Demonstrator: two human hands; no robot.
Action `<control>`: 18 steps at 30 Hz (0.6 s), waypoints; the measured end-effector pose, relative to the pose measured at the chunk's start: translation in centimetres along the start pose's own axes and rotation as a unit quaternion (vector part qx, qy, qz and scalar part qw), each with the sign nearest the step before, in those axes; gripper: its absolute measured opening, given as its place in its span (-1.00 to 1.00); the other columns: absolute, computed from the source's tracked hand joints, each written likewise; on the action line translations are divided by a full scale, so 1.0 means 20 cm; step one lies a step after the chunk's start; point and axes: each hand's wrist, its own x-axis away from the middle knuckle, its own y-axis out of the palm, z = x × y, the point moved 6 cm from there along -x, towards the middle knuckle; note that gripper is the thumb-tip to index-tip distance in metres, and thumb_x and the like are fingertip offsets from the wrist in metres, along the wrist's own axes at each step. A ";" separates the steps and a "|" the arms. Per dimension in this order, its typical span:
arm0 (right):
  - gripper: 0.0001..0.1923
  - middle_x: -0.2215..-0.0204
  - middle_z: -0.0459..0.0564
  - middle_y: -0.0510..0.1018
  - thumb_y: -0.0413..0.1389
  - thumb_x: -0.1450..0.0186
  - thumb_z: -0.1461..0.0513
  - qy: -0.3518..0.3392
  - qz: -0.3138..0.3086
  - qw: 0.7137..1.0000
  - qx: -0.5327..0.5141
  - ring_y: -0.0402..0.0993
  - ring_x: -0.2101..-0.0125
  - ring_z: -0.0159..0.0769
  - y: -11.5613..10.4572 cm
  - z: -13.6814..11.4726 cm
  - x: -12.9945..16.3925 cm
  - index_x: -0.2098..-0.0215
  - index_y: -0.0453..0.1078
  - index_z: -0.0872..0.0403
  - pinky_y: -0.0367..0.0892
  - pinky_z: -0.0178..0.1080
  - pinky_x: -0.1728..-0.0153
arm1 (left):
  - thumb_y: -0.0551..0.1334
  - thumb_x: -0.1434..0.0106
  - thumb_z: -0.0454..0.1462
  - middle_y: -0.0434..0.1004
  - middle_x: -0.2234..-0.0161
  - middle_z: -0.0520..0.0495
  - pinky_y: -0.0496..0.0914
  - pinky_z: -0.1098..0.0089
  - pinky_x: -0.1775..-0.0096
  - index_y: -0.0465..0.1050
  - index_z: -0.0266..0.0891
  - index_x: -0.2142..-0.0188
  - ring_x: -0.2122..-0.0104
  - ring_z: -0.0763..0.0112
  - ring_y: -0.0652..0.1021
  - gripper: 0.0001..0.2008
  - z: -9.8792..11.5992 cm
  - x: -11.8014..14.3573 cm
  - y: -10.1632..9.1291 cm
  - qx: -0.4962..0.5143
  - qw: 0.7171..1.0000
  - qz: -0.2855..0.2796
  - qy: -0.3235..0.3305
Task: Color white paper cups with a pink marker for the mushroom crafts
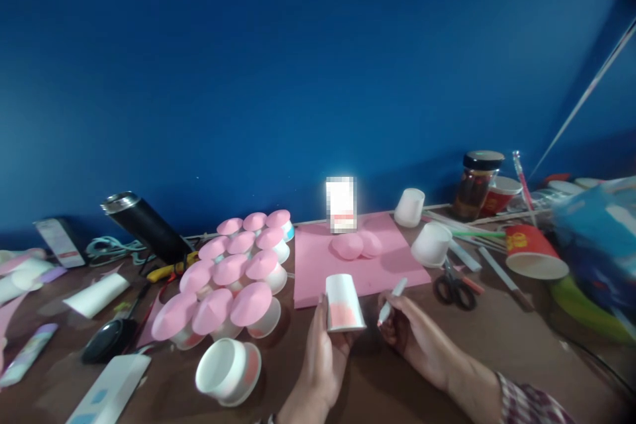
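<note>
My left hand [322,351] is wrapped round a white paper cup [342,291] that is turned upside down and has a pink-orange coloured patch near its rim. Just to the right, my right hand [410,328] grips a white marker [395,298], held apart from the cup. Behind both lies a pink paper sheet [313,265] with pink paper discs [350,246] on it. To the left stand several upturned cups topped with pink paper cones [216,311]. Nearer me, two white cups [223,368] lie partly nested.
On the right are two upturned white cups [432,243], black-handled scissors [454,290], a red paper cup [531,248] and a dark-lidded jar [474,189]. On the left are a black flask [149,228], a computer mouse [109,339] and a glue stick [30,352]. A blue wall rises behind.
</note>
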 end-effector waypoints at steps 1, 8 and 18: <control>-0.65 0.65 -0.19 0.44 0.42 0.03 0.07 -0.006 -0.001 1.000 0.010 0.25 0.63 -0.50 0.00 0.00 0.00 0.50 0.44 0.10 0.12 -0.40 0.60 | 0.21 -0.31 -0.15 0.60 0.31 -0.16 0.50 0.30 0.29 0.40 -0.36 0.00 0.37 0.31 0.58 -0.63 0.00 0.00 -0.01 0.001 1.000 0.003 -0.005; -0.57 0.66 -0.21 0.36 0.41 0.02 -0.02 -0.006 -0.004 0.998 0.055 0.19 0.64 -0.52 -0.02 0.01 0.01 0.45 0.46 0.13 0.05 -0.40 0.61 | 0.27 -0.24 -0.13 0.63 0.29 -0.18 0.46 0.26 0.15 0.49 -0.36 0.09 0.26 0.20 0.60 -0.64 -0.02 0.00 0.01 0.023 0.998 -0.040 -0.041; -0.58 0.67 -0.22 0.34 0.36 -0.08 -0.03 0.003 -0.021 0.998 0.062 0.21 0.64 -0.49 -0.05 0.04 0.00 0.50 0.33 0.09 0.05 -0.38 0.60 | 0.28 -0.22 -0.09 0.59 0.39 -0.16 0.43 0.23 0.13 0.53 -0.34 0.30 0.21 0.14 0.57 -0.69 -0.03 -0.01 0.03 0.018 0.997 -0.055 -0.055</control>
